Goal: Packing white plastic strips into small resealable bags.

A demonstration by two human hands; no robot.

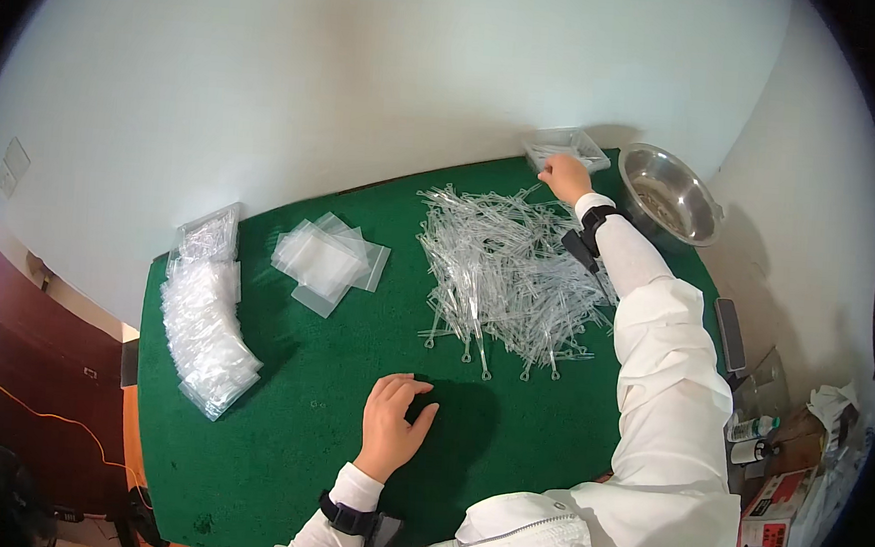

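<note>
At the back edge of the green table, my right hand [566,179] reaches to the front of a clear plastic box [593,159] with thin pieces inside. Its fingers are drawn together; what they hold, if anything, is too small to make out. Just in front of that hand spreads a big pile of clear thin sticks [508,273], several with small loops at their ends. My left hand [395,426] hovers over or rests on the near part of the green tabletop [296,465]. Its fingers are loosely bent, the thumb stands apart, and nothing shows in it.
Flat clear zip bags [330,259] lie loosely stacked left of the pile. Along the left edge runs a row of overlapping filled clear bags [209,330]. A metal bowl [669,194] stands at the back right corner, near the wall [420,72]. Bottles [752,429] sit beyond the right edge.
</note>
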